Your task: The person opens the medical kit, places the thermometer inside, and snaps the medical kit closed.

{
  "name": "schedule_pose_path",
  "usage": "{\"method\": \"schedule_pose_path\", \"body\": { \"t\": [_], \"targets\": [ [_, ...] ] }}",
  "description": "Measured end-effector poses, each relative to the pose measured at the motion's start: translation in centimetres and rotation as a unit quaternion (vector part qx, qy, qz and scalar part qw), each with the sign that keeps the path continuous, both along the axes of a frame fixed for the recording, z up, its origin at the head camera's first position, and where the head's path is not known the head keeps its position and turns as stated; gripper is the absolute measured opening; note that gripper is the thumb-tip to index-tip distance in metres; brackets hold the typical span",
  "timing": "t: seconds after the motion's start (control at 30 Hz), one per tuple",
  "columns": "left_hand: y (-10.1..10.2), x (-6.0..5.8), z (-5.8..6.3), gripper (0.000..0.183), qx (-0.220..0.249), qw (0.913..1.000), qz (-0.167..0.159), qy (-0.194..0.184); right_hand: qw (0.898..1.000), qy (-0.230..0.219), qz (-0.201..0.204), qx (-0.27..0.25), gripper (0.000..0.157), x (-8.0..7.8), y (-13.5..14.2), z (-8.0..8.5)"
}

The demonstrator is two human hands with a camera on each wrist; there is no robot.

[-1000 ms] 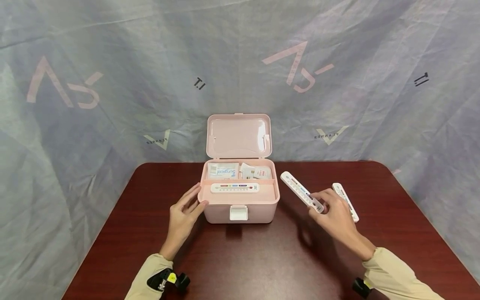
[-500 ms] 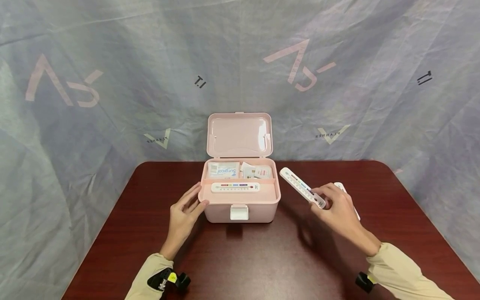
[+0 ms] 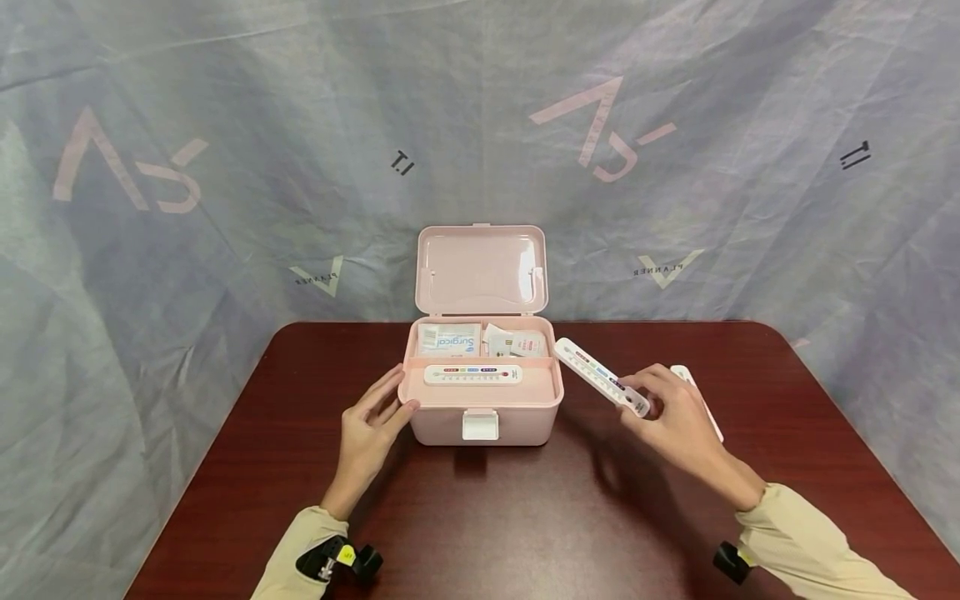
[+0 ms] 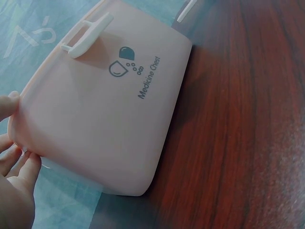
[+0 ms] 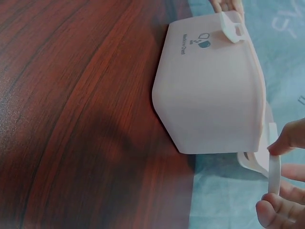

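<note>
A pink medicine box (image 3: 438, 427) stands with its lid (image 3: 482, 271) raised. My left hand (image 3: 367, 429) touches its front left corner, thumb at the front rim and fingers spread along the left side. In my right hand (image 3: 675, 417), thumb and fingers pinch one end of a white thermometer (image 3: 592, 369) with a coloured scale. The thermometer slants up and left, its far end at the box's right rim. A second thermometer (image 3: 472, 375) lies in the box's front compartment. Partly hidden behind my right hand, a third thermometer (image 3: 687, 377) lies on the table.
Packets marked Surgical (image 3: 450, 340) fill the rear left compartment, and small sachets (image 3: 517, 342) sit in the rear right one. A white latch (image 3: 480, 425) hangs at the box's front. Grey cloth (image 3: 480, 125) rises behind the dark red table (image 3: 495, 533).
My right hand has shifted slightly up, bringing the thermometer's far end closer to the box's right rim. It now covers more of the table thermometer. The left hand stays at the box corner.
</note>
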State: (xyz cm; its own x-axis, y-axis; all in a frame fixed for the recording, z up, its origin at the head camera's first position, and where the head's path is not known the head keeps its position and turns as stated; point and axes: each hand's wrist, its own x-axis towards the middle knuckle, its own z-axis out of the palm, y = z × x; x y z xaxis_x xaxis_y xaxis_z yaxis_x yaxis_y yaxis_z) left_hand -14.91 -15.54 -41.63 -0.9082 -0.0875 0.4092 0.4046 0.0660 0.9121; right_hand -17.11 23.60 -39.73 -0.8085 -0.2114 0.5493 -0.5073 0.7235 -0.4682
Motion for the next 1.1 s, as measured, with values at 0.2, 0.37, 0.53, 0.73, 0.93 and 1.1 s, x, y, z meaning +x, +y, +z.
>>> {"method": "schedule_pose_path", "body": {
  "t": [0.2,0.37,0.53,0.73,0.93,1.1],
  "targets": [
    [0.0,0.0,0.0,0.049,0.000,1.0000,-0.003,0.001,1.000,0.002,0.009,0.001,0.031,0.0,-0.1,0.1],
    [0.0,-0.1,-0.1,0.049,0.001,1.0000,-0.004,0.000,1.000,0.001,0.021,-0.005,0.031,0.0,-0.3,0.2],
    [-0.1,0.0,-0.1,0.048,0.006,1.0000,-0.007,0.003,1.000,0.002,0.030,-0.008,0.031,0.0,-0.6,0.4],
    [0.0,-0.1,0.1,0.049,0.001,1.0000,-0.004,-0.001,0.999,0.005,0.039,-0.012,0.032,0.0,-0.8,0.5],
    [0.0,-0.1,0.1,0.049,-0.008,1.0000,-0.002,0.000,0.999,0.005,0.049,-0.011,0.033,0.0,-1.0,0.8],
    [-0.1,0.2,0.1,0.049,-0.018,0.9998,-0.001,-0.001,0.998,0.001,0.059,-0.010,0.034,0.0,-1.3,1.0]
  ]
}}
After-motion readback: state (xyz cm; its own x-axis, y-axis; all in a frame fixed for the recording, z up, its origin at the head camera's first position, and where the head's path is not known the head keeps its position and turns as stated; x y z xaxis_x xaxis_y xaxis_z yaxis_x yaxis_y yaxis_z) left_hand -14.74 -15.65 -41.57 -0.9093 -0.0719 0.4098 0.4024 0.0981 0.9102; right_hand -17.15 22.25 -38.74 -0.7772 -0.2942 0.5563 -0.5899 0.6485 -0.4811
